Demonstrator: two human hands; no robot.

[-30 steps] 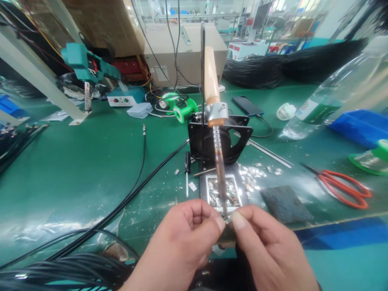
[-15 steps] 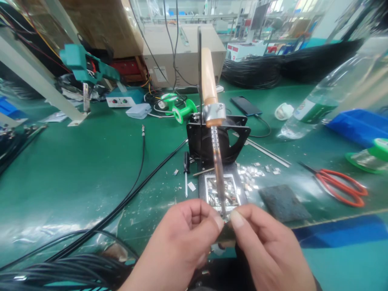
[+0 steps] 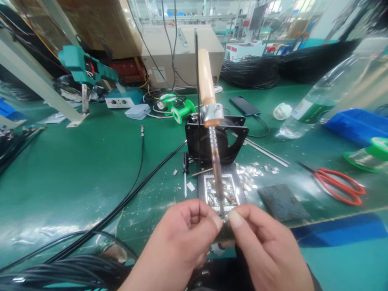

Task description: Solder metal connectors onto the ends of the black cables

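A green table [image 3: 91, 161] spreads before me. Over its near edge come my two bare hands: the left hand [image 3: 182, 238] and the right hand [image 3: 266, 246], side by side with a narrow gap between their fingertips. Beyond them a black stand [image 3: 192, 137] rises. The wooden-handled soldering iron [image 3: 207, 81] slants down in front of it, its long axis running from the handle, high and far, to the tip, low and near. That tip ends just past my fingertips, roughly in line with the gap — a little closer to the left hand as I see it; whether it touches anything I cannot tell. Under the shaft lies a small silver-rimmed tray [image 3: 206, 190] of metal bits. Thumb and forefinger are pinched together on each hand. Smallest is a shiny speck [image 3: 224, 221] between the fingertips — too blurred for me to tell what it is, or which hand has it.
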